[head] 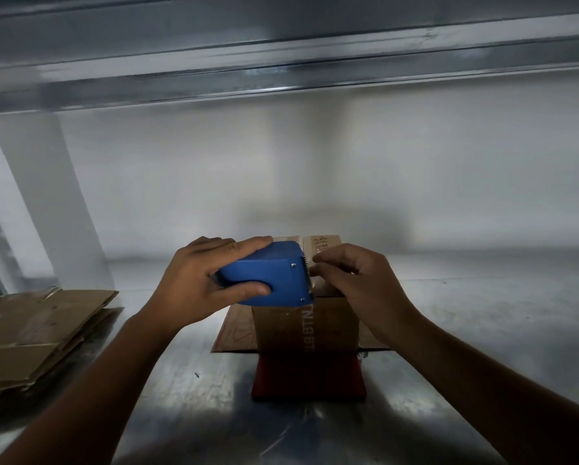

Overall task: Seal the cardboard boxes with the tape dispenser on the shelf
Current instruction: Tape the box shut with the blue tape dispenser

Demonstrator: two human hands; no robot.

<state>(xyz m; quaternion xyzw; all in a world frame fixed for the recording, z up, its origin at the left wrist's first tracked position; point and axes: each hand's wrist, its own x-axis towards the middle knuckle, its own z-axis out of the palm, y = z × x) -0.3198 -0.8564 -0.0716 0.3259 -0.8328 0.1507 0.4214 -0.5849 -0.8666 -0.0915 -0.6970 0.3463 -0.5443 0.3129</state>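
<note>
A small brown cardboard box (pixel 281 327) stands upright on the metal shelf (pixel 180 380), with handwriting on its top flap and printed letters down its front. My left hand (pixel 194 283) grips a blue tape dispenser (pixel 268 275) held over the box's top left, its toothed blade facing right. My right hand (pixel 355 283) is just right of the blade, its fingers curled and pinching at the tape end on the box top. The tape itself is hard to make out.
A stack of flattened cardboard (pixel 36 333) lies at the left. A flat cardboard sheet (pixel 237 330) and a red pad (pixel 308 377) lie under and in front of the box. An upper shelf beam (pixel 281 62) runs overhead; a white wall stands behind.
</note>
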